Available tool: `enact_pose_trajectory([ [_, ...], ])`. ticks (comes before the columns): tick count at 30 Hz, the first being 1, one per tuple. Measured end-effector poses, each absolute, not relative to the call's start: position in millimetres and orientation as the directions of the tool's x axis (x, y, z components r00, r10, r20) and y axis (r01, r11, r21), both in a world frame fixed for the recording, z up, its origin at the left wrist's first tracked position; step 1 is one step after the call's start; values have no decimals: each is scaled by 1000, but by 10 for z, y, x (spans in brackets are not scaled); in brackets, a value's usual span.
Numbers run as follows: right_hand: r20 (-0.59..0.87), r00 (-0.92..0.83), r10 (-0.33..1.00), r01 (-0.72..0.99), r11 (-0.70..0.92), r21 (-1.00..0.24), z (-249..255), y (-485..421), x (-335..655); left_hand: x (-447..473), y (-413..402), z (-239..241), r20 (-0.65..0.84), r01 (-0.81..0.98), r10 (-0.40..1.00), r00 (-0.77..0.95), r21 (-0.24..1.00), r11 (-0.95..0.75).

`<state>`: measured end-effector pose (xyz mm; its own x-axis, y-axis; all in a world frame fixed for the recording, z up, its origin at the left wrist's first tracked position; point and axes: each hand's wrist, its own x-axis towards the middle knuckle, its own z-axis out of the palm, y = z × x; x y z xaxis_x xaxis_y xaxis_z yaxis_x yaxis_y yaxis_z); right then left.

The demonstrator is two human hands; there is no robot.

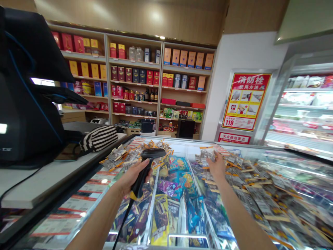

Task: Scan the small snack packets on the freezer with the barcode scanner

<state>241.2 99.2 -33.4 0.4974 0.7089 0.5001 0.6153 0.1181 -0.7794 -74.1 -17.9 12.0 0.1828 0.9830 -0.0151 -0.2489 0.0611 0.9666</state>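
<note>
My left hand (131,177) is closed round the handle of a black barcode scanner (152,154), whose head points away from me and whose cable trails down toward the bottom edge. My right hand (216,166) reaches forward over a glass-topped chest freezer (182,149) and its fingers are closed on a small clear snack packet (208,155) from the heap lying on the right part of the lid. Another pile of small packets (122,154) with orange ends lies on the lid just left of the scanner.
A black checkout terminal (26,104) stands on a white counter (39,180) at the left, with a striped pouch (100,138) beside it. Shelves of boxed goods (135,76) fill the back wall. A red fire-hydrant poster (244,102) and a refrigerated case (304,107) stand at the right.
</note>
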Motion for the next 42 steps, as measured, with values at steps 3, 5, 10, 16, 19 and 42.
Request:
enact_pose_trajectory([
  [3, 533, 506, 678, 734, -14, -679, -295, 981, 2617, -748, -82, 166, -12, -268, 984, 178, 961, 60],
  [5, 549, 510, 662, 773, -73, -630, -309, 970, 2703, -756, -37, 187, -6, -278, 986, 170, 959, 53],
  [10, 686, 511, 518, 850, -182, -495, -286, 919, 2639, -856, 49, 130, -39, -309, 986, 164, 947, 89],
  [16, 690, 115, 715, 943, 139, -301, -178, 872, 1872, -1026, 92, 47, -67, -319, 979, 191, 939, 127],
  [19, 530, -56, 846, 917, 253, -307, -260, 882, 1350, -1038, 70, 58, -89, -290, 977, 192, 946, 144],
  [42, 195, -74, 978, 764, 182, -620, -474, 1220, 1193, -930, -6, 79, -68, -240, 990, 121, 966, 95],
])
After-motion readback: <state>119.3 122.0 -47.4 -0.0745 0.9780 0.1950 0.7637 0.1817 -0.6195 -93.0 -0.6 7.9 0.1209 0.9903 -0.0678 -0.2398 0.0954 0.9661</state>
